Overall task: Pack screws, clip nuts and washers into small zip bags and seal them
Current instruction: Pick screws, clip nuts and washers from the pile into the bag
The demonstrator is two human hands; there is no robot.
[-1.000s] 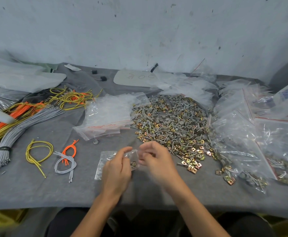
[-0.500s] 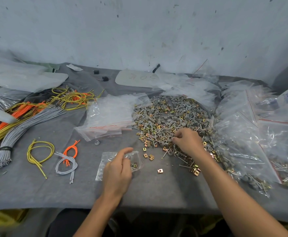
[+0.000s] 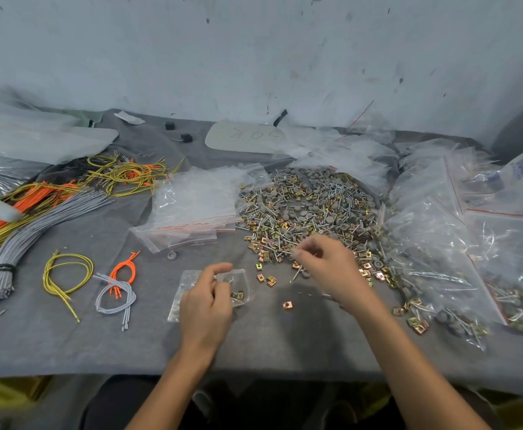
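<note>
A small clear zip bag (image 3: 183, 285) lies on the grey cloth near the front edge, with a few brass clip nuts (image 3: 237, 295) inside. My left hand (image 3: 205, 301) rests on it and pinches its open mouth. Just right of it, my right hand (image 3: 326, 265) hovers at the near edge of the big pile of screws, clip nuts and grey washers (image 3: 309, 209). Its fingertips pinch thin screws (image 3: 296, 272), one of which hangs down below the fingers.
A stack of empty zip bags (image 3: 195, 209) lies left of the pile. Filled bags (image 3: 434, 243) crowd the right side. Loose clip nuts (image 3: 287, 304) and a washer (image 3: 172, 255) dot the cloth. Wire bundles (image 3: 36, 225) and loops (image 3: 67, 274) fill the left.
My right hand left the bag, reached into the pile, and now has drawn back a little toward the bag with screws pinched. My left hand stays on the bag.
</note>
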